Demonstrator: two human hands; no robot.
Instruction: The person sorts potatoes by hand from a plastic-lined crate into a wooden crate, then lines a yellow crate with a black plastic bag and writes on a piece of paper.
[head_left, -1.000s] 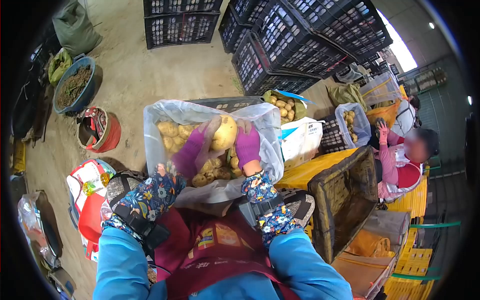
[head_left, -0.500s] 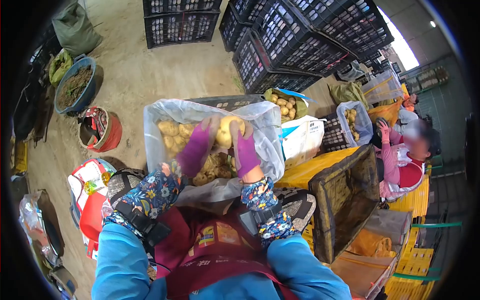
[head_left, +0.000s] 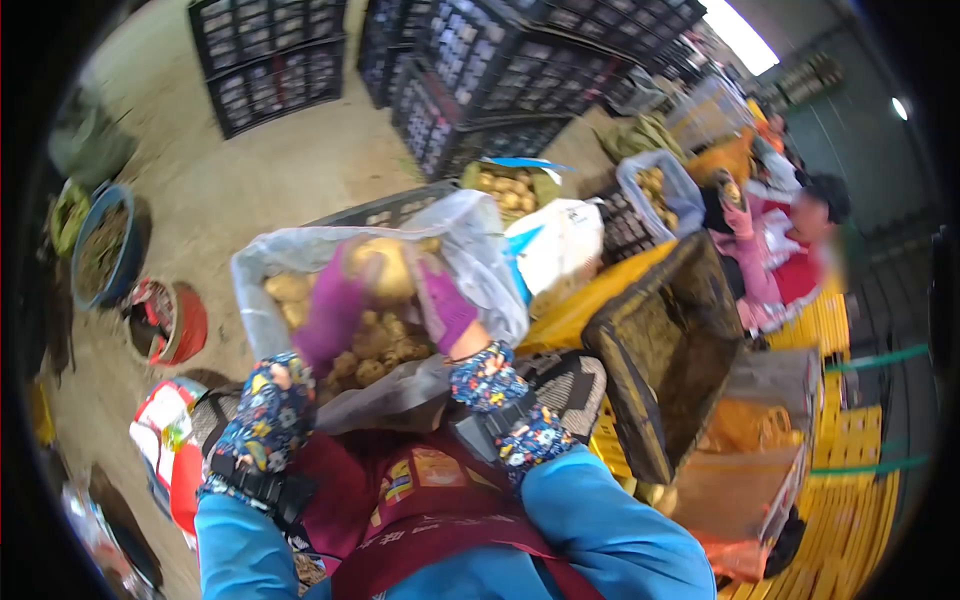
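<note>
A large pale yellow potato (head_left: 386, 272) is held between my two gloved hands, above a crate lined with a translucent plastic bag (head_left: 478, 240). My left hand (head_left: 335, 305), in a purple glove and blurred by motion, grips the potato from the left. On its right side, my right hand (head_left: 440, 302) has its fingers closed against it. Below the hands, more potatoes (head_left: 372, 348) fill the lined crate; those near the bottom look smaller and browner. Others (head_left: 287, 290) lie along the left side of the liner.
To my right stands a dirty yellow crate (head_left: 610, 345), tilted. Beyond the lined crate are a bag of potatoes (head_left: 515, 190) and stacked black crates (head_left: 490, 90). On the left stand a red bucket (head_left: 185, 325) and a blue basin (head_left: 122, 255). A co-worker in pink (head_left: 765, 255) sits at right.
The view has turned, so the surroundings sit further left. The potato is now nearer my left hand and still between both hands. The co-worker's raised hand now holds something.
</note>
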